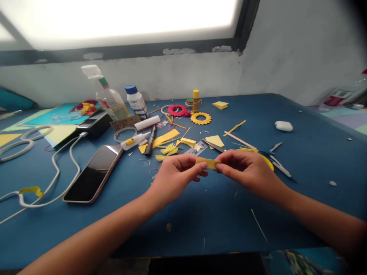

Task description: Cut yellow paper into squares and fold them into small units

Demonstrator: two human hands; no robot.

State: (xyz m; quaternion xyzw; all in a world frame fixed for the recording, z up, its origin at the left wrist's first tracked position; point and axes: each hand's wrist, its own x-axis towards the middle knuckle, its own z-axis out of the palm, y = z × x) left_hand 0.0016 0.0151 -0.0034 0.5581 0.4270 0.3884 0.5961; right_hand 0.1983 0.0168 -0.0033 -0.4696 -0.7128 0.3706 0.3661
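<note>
Between my two hands, just above the table, is a small folded strip of yellow paper. My left hand pinches its left end between thumb and fingers. Its right end is pinched by my right hand. Yellow-handled scissors lie partly hidden behind my right hand. Beyond the hands are yellow paper scraps, a clear ruler, a pale yellow paper piece and a wooden stick.
A phone and white cable lie left. A glue bottle, black marker, tape roll, glass bottle, white bottle, glue stick and paper gears stand or lie farther back. A white earbud case sits right.
</note>
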